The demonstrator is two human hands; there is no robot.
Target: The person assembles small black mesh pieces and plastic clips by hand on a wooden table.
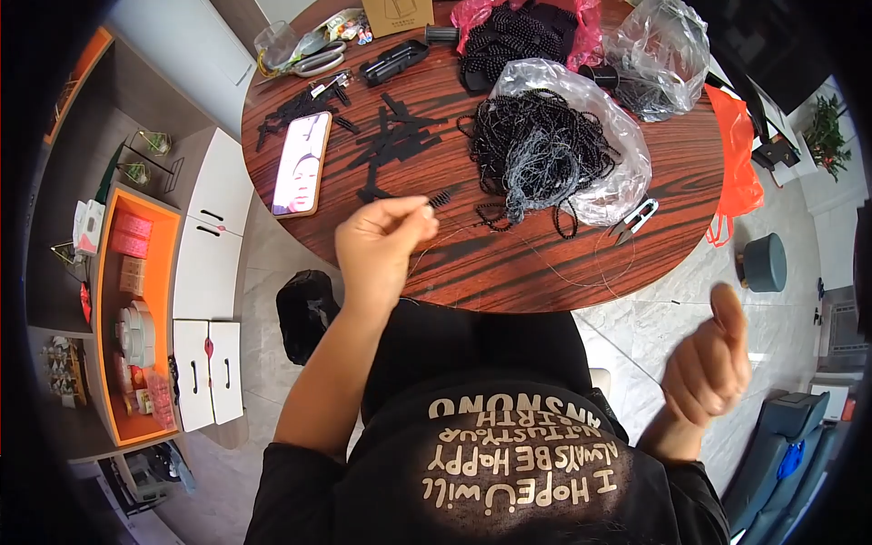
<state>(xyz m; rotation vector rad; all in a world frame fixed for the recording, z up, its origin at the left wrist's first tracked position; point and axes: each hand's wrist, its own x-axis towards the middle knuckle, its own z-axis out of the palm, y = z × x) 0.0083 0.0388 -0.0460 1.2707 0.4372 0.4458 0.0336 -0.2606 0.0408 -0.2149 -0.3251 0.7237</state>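
Observation:
My left hand [386,238] is closed in a pinch above the table's near edge. A short black ribbed cord piece [440,198] shows at its fingertips. A thin thread [554,272] curves over the tabletop from near this hand toward the right. Out past the table's right front edge, my right hand [707,368] is raised with curled fingers and the thumb up; what it grips, if anything, is too small to see. Beyond the left hand lie short black strips [395,136]. A heap of black beaded-looking cord [545,150] with grey thread rests on a clear plastic bag [627,173].
Thread snips [636,221] lie near the right edge of the round wooden table [436,277]. A phone [302,165] lies at left, with scissors [320,60] and a black case [393,64] behind. A pink bag [589,32] holds dotted black material. A red bag [738,159] hangs at right.

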